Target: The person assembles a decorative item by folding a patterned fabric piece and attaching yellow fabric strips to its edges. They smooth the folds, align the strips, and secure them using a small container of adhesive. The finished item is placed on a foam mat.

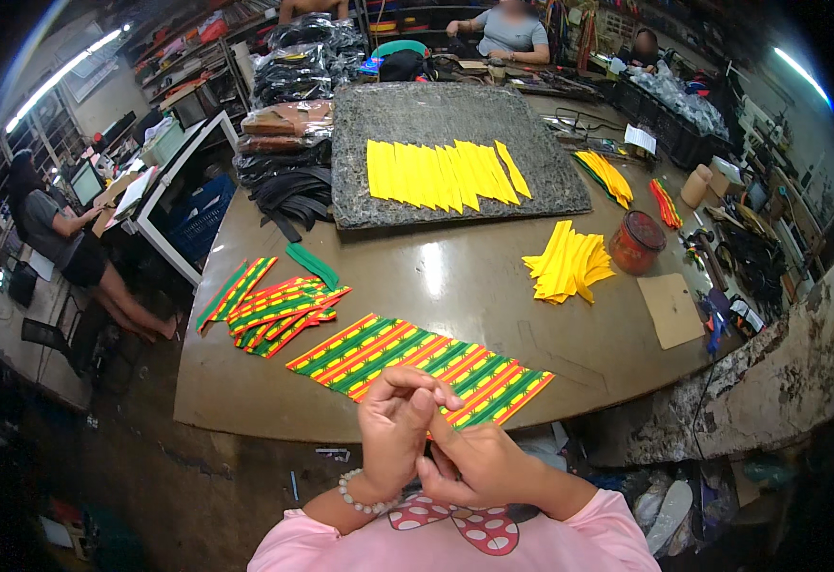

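My left hand [390, 434] and my right hand [482, 463] meet in front of my chest at the table's near edge. Both have curled fingers, with the fingertips pressed close together; whatever they may pinch is too small or hidden to make out. Just beyond them lies a row of striped fabric strips [417, 355] in green, yellow and red, side by side like a sheet. To its left is a loose pile of similar striped strips [279, 310], with a plain green strip [312, 266] at its top edge.
Yellow strips [436, 176] lie in a row on a dark slab [360, 105]. More yellow strips [569, 262] are heaped beside a red jar [637, 243]. A tan card [663, 310] lies at right. Black straps [293, 195] sit at left; people work in the background.
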